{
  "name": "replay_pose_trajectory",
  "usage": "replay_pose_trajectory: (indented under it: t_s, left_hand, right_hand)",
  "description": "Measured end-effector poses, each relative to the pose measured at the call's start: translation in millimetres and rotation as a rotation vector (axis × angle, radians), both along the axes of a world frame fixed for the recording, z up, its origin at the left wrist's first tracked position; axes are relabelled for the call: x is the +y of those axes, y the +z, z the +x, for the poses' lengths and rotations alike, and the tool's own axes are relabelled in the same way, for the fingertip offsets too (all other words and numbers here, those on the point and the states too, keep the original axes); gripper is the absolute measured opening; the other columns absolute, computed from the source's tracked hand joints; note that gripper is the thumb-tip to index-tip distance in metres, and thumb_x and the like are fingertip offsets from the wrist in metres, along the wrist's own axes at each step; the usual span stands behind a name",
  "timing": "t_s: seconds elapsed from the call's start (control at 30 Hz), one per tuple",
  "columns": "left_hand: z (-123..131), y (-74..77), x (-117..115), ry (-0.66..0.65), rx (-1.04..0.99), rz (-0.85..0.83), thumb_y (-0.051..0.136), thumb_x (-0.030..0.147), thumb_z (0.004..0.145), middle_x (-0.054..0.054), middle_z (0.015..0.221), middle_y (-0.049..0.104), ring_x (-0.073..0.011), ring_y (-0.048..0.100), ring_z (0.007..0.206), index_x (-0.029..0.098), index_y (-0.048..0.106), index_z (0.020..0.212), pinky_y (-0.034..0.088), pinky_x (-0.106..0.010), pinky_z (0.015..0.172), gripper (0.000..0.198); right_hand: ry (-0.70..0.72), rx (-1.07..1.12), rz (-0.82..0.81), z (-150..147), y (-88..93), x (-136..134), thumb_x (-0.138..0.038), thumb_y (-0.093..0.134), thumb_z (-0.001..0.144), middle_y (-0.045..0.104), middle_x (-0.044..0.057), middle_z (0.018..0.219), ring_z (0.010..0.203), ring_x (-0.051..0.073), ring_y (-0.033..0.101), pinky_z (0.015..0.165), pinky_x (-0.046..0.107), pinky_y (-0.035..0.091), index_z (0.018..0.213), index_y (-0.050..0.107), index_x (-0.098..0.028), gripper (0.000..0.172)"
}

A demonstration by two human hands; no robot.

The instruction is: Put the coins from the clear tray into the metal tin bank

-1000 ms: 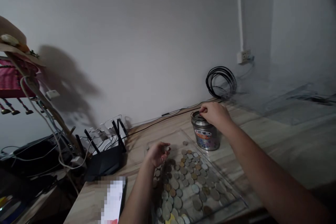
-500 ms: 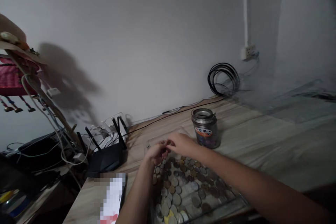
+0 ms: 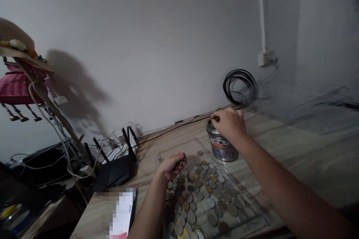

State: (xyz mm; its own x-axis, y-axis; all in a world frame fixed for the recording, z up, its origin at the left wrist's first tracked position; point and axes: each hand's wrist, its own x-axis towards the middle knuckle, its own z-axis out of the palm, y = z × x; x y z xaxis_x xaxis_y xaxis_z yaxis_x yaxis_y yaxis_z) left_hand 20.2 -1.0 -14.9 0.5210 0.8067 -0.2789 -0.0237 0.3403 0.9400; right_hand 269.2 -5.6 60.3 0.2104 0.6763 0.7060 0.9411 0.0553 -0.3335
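My left hand [image 3: 174, 165] is half curled, palm up, around a few coins [image 3: 180, 162], above the far part of a clear shallow tray [image 3: 244, 190]. Many loose coins [image 3: 191, 217], silver, brass and dark, lie spread in that tray. Just beyond the tray's right side stands a metal milk-can-shaped tin [image 3: 224, 153] with a paper label and a slot in its lid. Over the tin's top is my right hand [image 3: 231, 124], thumb and fingers pinched at the lid; whatever is between them is hidden.
A black router [image 3: 113, 171] with antennas and tangled cables stands at the left. In front of it lies a phone [image 3: 122, 213], its screen pixelated. Coiled black cable [image 3: 240, 86] leans on the wall. A hat [image 3: 17, 39] and pink bag [image 3: 21, 86] hang at far left.
My right hand has moved from my left hand, rightward and up, to the tin's lid. My left hand stays over the tray, and the coins in it now show.
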Motion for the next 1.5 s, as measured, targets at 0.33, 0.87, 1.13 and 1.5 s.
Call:
replay_pose_trajectory:
  t_s: [0.33, 0.87, 1.13, 1.5]
  left_hand:
    - [0, -0.6, -1, 0.060, 0.018, 0.050, 0.076, 0.043, 0.052, 0.008, 0.050, 0.041, 0.0005, 0.023, 0.035, 0.015, 0.047, 0.065, 0.002, -0.017, 0.036, 0.042]
    - [0, -7.1, 3, 0.079, -0.072, 0.086, 0.074, 0.029, 0.057, 0.004, 0.061, 0.048, -0.0007, 0.034, 0.043, 0.012, 0.056, 0.075, 0.008, -0.016, 0.038, 0.031]
    - [2, -7.7, 4, 0.106, 0.014, 0.049, 0.060, 0.027, 0.066, 0.000, 0.061, 0.052, -0.0030, 0.037, 0.042, 0.011, 0.060, 0.081, 0.011, -0.017, 0.037, 0.022]
    - [-5, -7.9, 9, 0.134, -0.077, -0.079, 0.050, 0.012, 0.071, -0.004, 0.074, 0.058, -0.0040, 0.045, 0.047, 0.011, 0.055, 0.094, 0.022, -0.014, 0.038, 0.023]
  right_hand:
    - [-0.035, 0.041, -0.179, 9, -6.1, 12, -0.026, 0.051, 0.069, 0.067, 0.005, 0.079, 0.086, 0.022, 0.053, 0.068, 0.033, 0.028, 0.077, 0.071, -0.025, 0.021]
    - [0.711, 0.164, -0.195, -60, -39.7, 8, -0.032, 0.050, 0.076, 0.067, 0.003, 0.073, 0.062, 0.014, 0.055, 0.055, 0.025, 0.037, 0.080, 0.069, -0.020, 0.022]
    - [0.514, 0.056, -0.161, -63, -37.2, -1, -0.025, 0.049, 0.079, 0.068, 0.004, 0.082, 0.075, 0.016, 0.059, 0.061, 0.025, 0.037, 0.083, 0.069, -0.022, 0.020]
    - [-0.048, 0.063, -0.171, 16, -11.7, 17, -0.030, 0.053, 0.071, 0.067, 0.005, 0.079, 0.073, 0.019, 0.057, 0.059, 0.028, 0.033, 0.078, 0.071, -0.024, 0.020]
